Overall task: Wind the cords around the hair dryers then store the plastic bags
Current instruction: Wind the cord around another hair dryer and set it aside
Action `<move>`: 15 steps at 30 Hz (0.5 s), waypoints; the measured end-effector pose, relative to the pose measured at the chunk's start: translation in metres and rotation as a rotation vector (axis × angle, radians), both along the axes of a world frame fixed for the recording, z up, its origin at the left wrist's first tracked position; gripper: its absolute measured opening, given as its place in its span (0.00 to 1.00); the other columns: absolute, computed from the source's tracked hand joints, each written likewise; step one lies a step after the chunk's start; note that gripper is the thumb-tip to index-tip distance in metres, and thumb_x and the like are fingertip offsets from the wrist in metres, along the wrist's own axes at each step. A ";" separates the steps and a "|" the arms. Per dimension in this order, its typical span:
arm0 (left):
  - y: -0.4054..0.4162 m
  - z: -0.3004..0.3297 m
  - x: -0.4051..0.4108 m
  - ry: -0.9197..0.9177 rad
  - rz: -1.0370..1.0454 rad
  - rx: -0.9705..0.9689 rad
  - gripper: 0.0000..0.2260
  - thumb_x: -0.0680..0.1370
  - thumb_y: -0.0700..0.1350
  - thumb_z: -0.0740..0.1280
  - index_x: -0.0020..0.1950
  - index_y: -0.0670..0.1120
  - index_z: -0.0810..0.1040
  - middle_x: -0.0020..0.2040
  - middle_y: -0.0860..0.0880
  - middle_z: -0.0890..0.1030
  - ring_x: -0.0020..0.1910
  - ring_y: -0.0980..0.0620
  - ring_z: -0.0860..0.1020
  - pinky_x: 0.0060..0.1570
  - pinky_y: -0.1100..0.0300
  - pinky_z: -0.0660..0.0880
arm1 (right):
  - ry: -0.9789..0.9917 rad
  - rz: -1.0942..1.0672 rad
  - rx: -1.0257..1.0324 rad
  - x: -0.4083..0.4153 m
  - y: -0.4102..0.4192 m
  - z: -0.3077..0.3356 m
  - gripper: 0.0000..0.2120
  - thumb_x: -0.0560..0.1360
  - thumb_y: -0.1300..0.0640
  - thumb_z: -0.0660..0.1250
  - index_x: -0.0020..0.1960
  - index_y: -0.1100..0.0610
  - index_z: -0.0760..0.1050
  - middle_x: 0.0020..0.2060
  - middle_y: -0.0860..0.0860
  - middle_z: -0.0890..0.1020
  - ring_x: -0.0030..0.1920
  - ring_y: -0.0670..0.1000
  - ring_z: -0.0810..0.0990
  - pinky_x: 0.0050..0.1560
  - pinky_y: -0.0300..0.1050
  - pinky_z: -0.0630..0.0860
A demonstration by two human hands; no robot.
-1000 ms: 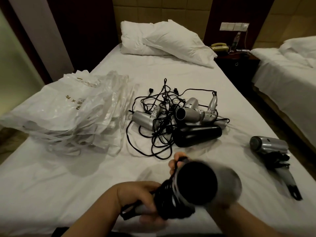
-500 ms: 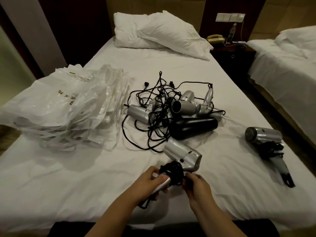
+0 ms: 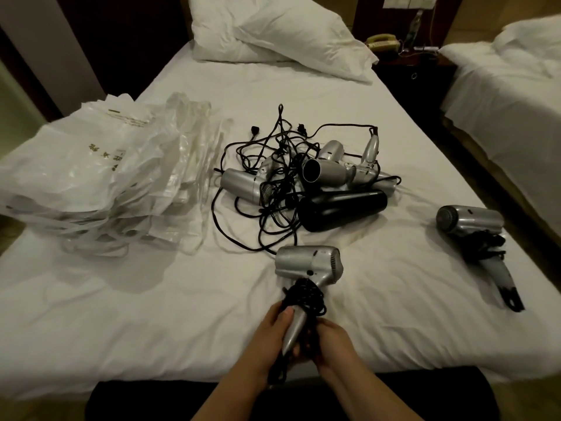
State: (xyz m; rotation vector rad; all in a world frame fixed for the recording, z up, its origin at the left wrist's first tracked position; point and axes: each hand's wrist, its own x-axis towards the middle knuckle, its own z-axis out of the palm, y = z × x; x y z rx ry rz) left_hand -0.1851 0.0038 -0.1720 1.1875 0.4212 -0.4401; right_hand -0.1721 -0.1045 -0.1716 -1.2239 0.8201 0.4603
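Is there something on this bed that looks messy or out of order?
Yes. In the middle of the bed, several hair dryers lie in a heap with their black cords tangled together, not wound.

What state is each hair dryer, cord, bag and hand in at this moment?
Silver hair dryer in hands: black cord wound round handle.
Silver hair dryer at right: cord wrapped, lying alone.
Black cylindrical hair dryer: lying in pile, unwound.
Tangled black cords: loose.
Clear plastic bags: stacked, not stored.
Left hand: grips handle.
Right hand: holds cord.
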 end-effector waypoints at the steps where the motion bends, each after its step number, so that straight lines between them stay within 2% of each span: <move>1: -0.001 -0.002 0.001 -0.008 -0.016 0.078 0.10 0.82 0.46 0.57 0.60 0.46 0.74 0.43 0.41 0.79 0.31 0.50 0.76 0.27 0.62 0.72 | 0.021 0.011 -0.011 0.001 0.001 -0.002 0.11 0.77 0.69 0.57 0.40 0.66 0.76 0.26 0.58 0.77 0.27 0.55 0.73 0.25 0.41 0.71; 4: 0.002 -0.004 0.005 -0.087 -0.101 0.394 0.10 0.81 0.49 0.59 0.61 0.53 0.74 0.54 0.46 0.80 0.47 0.52 0.79 0.40 0.65 0.75 | 0.007 0.007 -0.040 0.001 0.001 -0.002 0.12 0.75 0.70 0.56 0.37 0.64 0.75 0.23 0.56 0.74 0.26 0.53 0.69 0.25 0.39 0.66; 7: 0.011 -0.005 0.011 -0.266 -0.159 0.667 0.13 0.79 0.48 0.63 0.63 0.58 0.71 0.59 0.50 0.75 0.53 0.55 0.76 0.53 0.63 0.72 | -0.011 0.023 -0.084 0.001 0.000 -0.002 0.13 0.75 0.72 0.56 0.37 0.64 0.76 0.25 0.56 0.72 0.27 0.52 0.67 0.31 0.40 0.64; 10: 0.015 0.004 0.021 -0.554 -0.160 0.805 0.17 0.74 0.47 0.64 0.62 0.60 0.70 0.61 0.55 0.68 0.59 0.57 0.71 0.61 0.68 0.66 | -0.025 0.072 -0.154 0.002 0.001 0.000 0.14 0.74 0.73 0.55 0.36 0.64 0.74 0.25 0.56 0.71 0.26 0.51 0.66 0.30 0.39 0.62; 12: 0.014 0.010 0.027 -0.708 -0.249 0.892 0.19 0.71 0.50 0.61 0.62 0.54 0.75 0.60 0.55 0.70 0.60 0.58 0.70 0.61 0.73 0.63 | -0.038 0.090 -0.181 0.003 0.001 0.001 0.13 0.74 0.73 0.55 0.35 0.63 0.73 0.24 0.55 0.71 0.25 0.51 0.66 0.26 0.38 0.62; 14: 0.010 0.013 0.028 -0.787 -0.315 0.978 0.22 0.70 0.52 0.59 0.61 0.50 0.77 0.58 0.53 0.72 0.57 0.57 0.71 0.58 0.69 0.68 | -0.055 0.086 -0.181 0.003 0.000 0.002 0.13 0.73 0.73 0.56 0.34 0.63 0.73 0.21 0.54 0.71 0.23 0.50 0.65 0.22 0.36 0.61; 15: 0.007 0.014 0.028 -0.812 -0.300 1.014 0.20 0.70 0.52 0.59 0.59 0.49 0.78 0.56 0.52 0.73 0.54 0.56 0.72 0.54 0.66 0.71 | -0.063 0.083 -0.181 0.003 -0.001 0.003 0.13 0.73 0.73 0.56 0.34 0.63 0.73 0.19 0.53 0.71 0.21 0.49 0.65 0.21 0.36 0.60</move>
